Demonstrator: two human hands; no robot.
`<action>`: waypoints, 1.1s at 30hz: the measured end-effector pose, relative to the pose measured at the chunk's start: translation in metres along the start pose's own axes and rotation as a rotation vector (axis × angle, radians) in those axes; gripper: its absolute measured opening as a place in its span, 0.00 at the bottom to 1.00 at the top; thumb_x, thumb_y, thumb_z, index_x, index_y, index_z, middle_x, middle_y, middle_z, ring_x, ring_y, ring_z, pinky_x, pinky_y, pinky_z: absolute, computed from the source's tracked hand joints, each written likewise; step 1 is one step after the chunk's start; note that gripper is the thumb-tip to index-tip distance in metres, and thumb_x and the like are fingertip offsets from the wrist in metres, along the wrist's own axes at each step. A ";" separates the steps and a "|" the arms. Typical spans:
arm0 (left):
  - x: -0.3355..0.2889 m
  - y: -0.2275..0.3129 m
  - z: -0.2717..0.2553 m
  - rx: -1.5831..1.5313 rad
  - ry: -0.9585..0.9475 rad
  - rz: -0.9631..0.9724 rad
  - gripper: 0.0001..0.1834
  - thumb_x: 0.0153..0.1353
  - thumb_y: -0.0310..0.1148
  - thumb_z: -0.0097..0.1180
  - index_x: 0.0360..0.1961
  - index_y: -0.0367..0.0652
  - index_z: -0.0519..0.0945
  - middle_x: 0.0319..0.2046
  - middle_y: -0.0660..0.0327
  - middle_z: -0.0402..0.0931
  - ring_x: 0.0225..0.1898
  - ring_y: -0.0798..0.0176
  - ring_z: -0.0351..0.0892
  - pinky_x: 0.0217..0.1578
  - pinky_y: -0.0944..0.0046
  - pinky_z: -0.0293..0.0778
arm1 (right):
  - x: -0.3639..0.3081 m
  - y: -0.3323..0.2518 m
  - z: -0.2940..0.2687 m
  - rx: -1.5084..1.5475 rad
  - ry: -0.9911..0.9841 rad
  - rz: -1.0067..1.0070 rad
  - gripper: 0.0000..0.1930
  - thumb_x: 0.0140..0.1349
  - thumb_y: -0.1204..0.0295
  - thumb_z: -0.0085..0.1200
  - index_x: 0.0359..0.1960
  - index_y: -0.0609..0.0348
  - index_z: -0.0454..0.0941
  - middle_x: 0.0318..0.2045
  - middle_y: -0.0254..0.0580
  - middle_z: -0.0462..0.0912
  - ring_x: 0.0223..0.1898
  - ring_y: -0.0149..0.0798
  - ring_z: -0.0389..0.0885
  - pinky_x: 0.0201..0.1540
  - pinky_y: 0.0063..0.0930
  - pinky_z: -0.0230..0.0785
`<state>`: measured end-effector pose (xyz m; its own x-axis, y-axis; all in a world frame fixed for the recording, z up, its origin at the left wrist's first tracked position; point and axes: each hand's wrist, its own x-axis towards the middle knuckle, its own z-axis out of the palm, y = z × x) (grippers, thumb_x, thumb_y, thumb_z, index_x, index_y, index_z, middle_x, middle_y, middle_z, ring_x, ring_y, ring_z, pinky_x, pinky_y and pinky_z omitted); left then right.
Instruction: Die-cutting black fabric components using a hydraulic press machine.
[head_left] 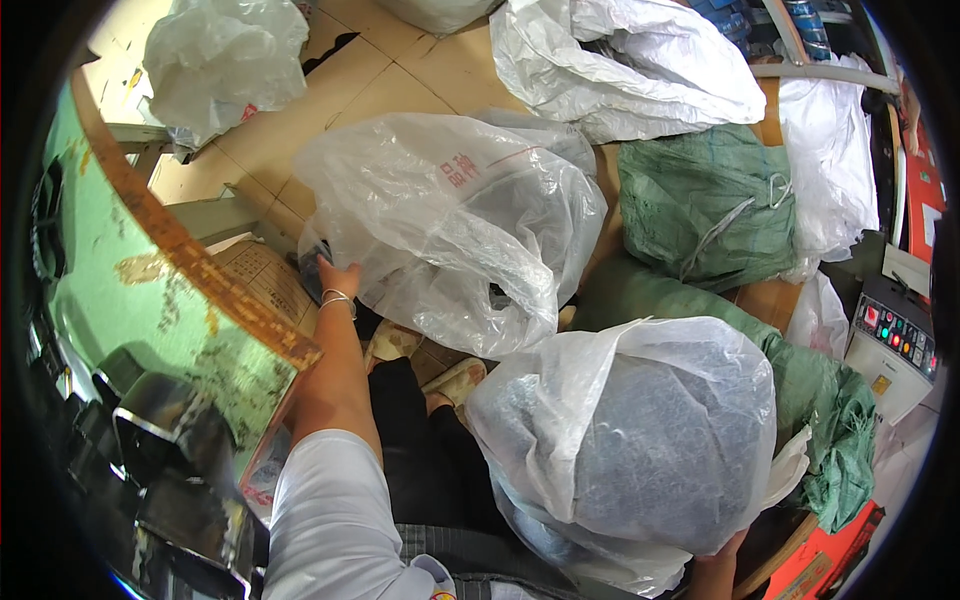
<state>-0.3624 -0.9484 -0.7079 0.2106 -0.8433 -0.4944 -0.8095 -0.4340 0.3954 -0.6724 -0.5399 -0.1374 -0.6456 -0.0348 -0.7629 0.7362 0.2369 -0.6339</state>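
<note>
My left hand reaches forward, its fingers closed at the left edge of a large translucent plastic bag on the floor. Beside those fingers is a dark item that I cannot make out. Close to my body at the right is a bulging, whitish bag with something dark showing through it. My right hand grips this bag at its lower right edge, most of its fingers hidden by the bag.
A green table with a rusty rim stands left, near dark metal parts. Green woven sacks and white sacks lie ahead and right. A carton sits under the table. A control box with lit buttons stands far right.
</note>
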 end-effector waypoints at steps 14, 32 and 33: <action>-0.099 0.094 -0.059 -1.572 -0.757 -0.472 0.18 0.55 0.36 0.52 0.45 0.38 0.77 0.42 0.56 0.79 0.44 0.51 0.78 0.49 0.54 0.72 | -0.007 -0.020 0.054 0.176 -0.110 -0.029 0.25 0.60 0.62 0.43 0.57 0.60 0.71 0.53 0.48 0.77 0.53 0.48 0.76 0.57 0.45 0.69; -0.235 0.243 -0.257 -1.020 -0.597 0.323 0.23 0.67 0.44 0.44 0.51 0.35 0.75 0.45 0.55 0.78 0.44 0.60 0.78 0.43 0.60 0.73 | 0.096 -0.012 0.176 -0.236 -0.536 -0.428 0.27 0.64 0.60 0.46 0.63 0.61 0.64 0.58 0.49 0.72 0.57 0.47 0.71 0.63 0.41 0.62; -0.241 0.243 -0.266 -1.239 -0.659 -0.059 0.22 0.68 0.41 0.44 0.56 0.38 0.72 0.52 0.58 0.75 0.48 0.62 0.76 0.46 0.62 0.72 | 0.095 0.010 0.158 -0.268 -0.552 -0.440 0.27 0.65 0.61 0.47 0.63 0.61 0.64 0.58 0.49 0.72 0.57 0.46 0.71 0.63 0.40 0.62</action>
<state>-0.4644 -0.9349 -0.2869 -0.3450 -0.6627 -0.6647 0.2665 -0.7482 0.6076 -0.6942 -0.6941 -0.2364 -0.6213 -0.6455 -0.4442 0.3138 0.3145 -0.8959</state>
